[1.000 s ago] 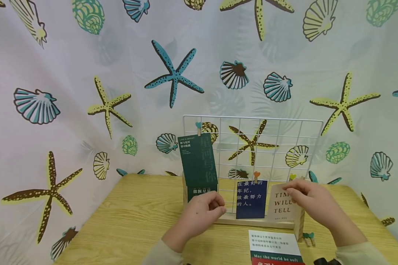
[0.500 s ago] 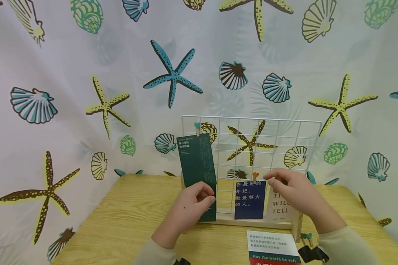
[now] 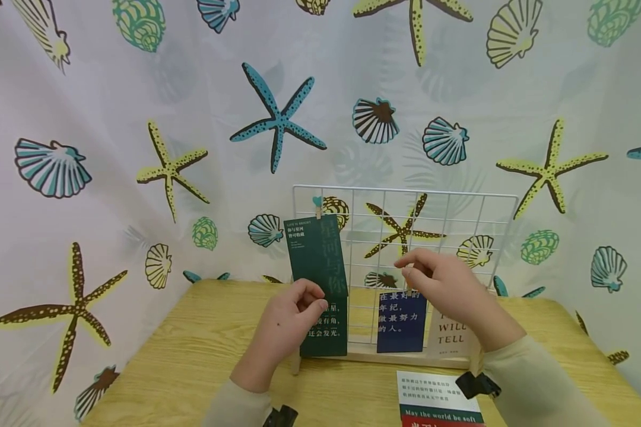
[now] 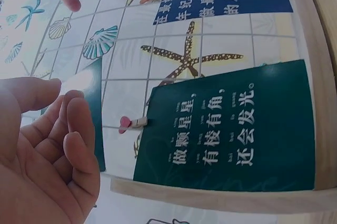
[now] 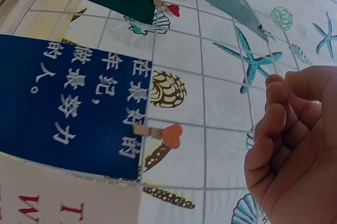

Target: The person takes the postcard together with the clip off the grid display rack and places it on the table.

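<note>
Swings right hand (image 3: 440, 284) from cream card (image 3: 450, 346) to above blue card (image 3: 402, 331), with left hand (image 3: 287, 317) before upper green card (image 3: 317, 250), both loosely curled, gripping nothing; leaves cream card untouched.

Soft, bright light washed over curtain (image 3: 320, 47) and counter (image 3: 192, 344) in the head view, and there, glare whitened the upper green card (image 4: 93, 95) in the left wrist view, where the wooden frame (image 4: 316, 60) bowed near the edge!

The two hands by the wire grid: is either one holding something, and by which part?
Nothing is visibly held: the left hand and the right hand are loosely curled, with nothing showing in their grasp.
</note>
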`<state>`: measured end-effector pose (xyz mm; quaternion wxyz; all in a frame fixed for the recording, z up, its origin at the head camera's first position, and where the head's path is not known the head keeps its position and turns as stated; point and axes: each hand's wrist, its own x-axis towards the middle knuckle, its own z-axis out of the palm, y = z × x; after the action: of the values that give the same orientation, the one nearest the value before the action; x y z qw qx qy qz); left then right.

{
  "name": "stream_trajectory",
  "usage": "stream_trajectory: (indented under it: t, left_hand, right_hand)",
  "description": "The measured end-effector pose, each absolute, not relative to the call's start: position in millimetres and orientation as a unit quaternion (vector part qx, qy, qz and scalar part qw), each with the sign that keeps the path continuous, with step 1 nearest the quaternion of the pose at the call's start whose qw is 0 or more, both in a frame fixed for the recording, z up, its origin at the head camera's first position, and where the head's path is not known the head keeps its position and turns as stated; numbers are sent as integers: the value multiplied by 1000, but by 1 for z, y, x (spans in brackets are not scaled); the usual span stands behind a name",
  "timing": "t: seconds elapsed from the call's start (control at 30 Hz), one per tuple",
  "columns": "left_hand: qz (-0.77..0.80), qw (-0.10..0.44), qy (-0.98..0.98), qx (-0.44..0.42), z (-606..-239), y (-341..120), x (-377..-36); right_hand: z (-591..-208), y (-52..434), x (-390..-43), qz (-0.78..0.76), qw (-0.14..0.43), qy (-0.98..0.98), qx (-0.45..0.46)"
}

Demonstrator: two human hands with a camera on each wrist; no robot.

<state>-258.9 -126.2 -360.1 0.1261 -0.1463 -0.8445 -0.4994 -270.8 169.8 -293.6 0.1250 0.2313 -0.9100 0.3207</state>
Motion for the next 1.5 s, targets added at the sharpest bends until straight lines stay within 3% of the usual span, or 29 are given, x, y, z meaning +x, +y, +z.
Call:
stream_trajectory:
  t: [0.87,1.5]
  left_hand:
    - [-506,184,-838,-91,-346,-162,-280]
    - [-478,141,-863,-83,-330,-167,-306]
  right_hand:
    - [-242,113,-282,247,155,-909,298]
    - [-205,69,-295,191,139,-921,309]
